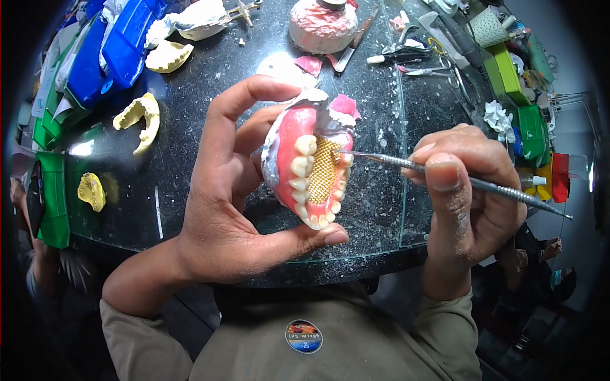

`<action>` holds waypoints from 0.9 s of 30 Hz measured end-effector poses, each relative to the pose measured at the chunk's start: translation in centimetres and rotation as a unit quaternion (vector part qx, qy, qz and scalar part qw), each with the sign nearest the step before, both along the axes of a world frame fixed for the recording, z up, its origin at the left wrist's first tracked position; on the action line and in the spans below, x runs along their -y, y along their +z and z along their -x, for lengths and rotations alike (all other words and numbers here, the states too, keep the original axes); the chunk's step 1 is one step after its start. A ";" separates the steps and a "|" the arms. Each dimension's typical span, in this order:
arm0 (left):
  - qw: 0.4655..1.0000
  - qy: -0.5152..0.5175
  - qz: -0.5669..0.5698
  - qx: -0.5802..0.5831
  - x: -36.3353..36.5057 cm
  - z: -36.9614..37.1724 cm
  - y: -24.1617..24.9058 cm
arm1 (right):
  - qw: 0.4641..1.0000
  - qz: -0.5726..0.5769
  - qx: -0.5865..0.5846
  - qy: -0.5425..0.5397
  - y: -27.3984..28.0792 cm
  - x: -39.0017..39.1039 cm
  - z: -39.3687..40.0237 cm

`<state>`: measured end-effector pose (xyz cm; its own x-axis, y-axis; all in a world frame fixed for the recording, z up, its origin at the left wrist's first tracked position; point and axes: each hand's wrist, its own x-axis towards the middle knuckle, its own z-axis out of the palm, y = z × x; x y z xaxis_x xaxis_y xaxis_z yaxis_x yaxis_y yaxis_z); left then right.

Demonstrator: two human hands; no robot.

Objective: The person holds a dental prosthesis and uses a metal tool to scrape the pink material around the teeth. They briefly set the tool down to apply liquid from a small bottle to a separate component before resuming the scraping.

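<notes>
My left hand (pixel 235 197) grips a denture model (pixel 297 127) with pink wax gums and a row of cream teeth, its thumb under the front teeth and its fingers round the back. Inside the arch lies a gold mesh plate (pixel 325 170). In my right hand (pixel 467 190) is a slim metal dental carver (pixel 438 173), held like a pen between thumb and fingers. Its tip meets the inner edge of the teeth on the right side, beside the mesh. A loose-looking pink wax piece (pixel 345 105) shows at the model's back edge.
Yellow plaster casts (pixel 141 123) lie at the left, near a blue bin (pixel 130 44). At the back stand a round pink-and-white plaster block (pixel 324 26) and a wax knife (pixel 356 41). Scissors (pixel 438 68) and other tools lie back right. White debris dots the black tabletop (pixel 190 127).
</notes>
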<state>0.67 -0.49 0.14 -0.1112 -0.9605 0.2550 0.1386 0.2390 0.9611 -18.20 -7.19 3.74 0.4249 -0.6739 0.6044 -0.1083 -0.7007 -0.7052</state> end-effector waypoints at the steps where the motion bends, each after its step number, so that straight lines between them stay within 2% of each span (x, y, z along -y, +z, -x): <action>1: 1.000 -0.001 0.004 0.000 0.0 0.0 -0.1 | 1.000 0.000 -0.001 -0.003 0.0 0.0 0.0; 10: 1.000 -0.002 0.017 0.006 0.1 -0.4 0.0 | 0.994 0.080 0.007 -0.071 1.6 0.7 1.8; 14: 1.000 0.026 0.008 0.009 0.3 -0.8 0.3 | 0.993 0.052 0.041 -0.096 2.3 1.2 3.0; 17: 0.999 0.038 0.004 0.011 0.5 -1.3 0.4 | 0.994 0.054 0.040 -0.087 0.7 2.4 3.6; 18: 0.999 0.046 0.002 0.005 0.6 -1.4 0.4 | 0.992 0.038 0.006 -0.124 -0.3 2.8 3.4; 19: 0.998 0.065 0.002 -0.011 0.6 -1.3 0.2 | 0.983 0.018 -0.104 -0.151 -1.0 3.2 3.5; 21: 0.995 0.090 -0.013 -0.027 0.8 -1.4 0.4 | 0.973 -0.081 -0.170 -0.136 -1.3 2.9 3.6; 22: 0.995 0.096 -0.028 -0.027 0.8 -1.5 0.5 | 0.981 -0.022 -0.123 -0.148 -1.6 2.6 4.0; 25: 0.992 0.112 -0.049 -0.033 1.0 -1.5 0.6 | 0.988 -0.021 0.007 -0.152 -0.8 2.1 4.4; 27: 0.991 0.121 -0.047 -0.034 1.1 -1.7 0.6 | 0.991 0.013 -0.008 -0.136 -0.6 2.0 4.9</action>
<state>2.36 -1.59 0.70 0.1393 -0.9770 0.1613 0.1529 0.1822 0.9713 -23.06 -9.14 3.12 0.2389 -0.7489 0.6181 -0.3065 -0.6622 -0.6838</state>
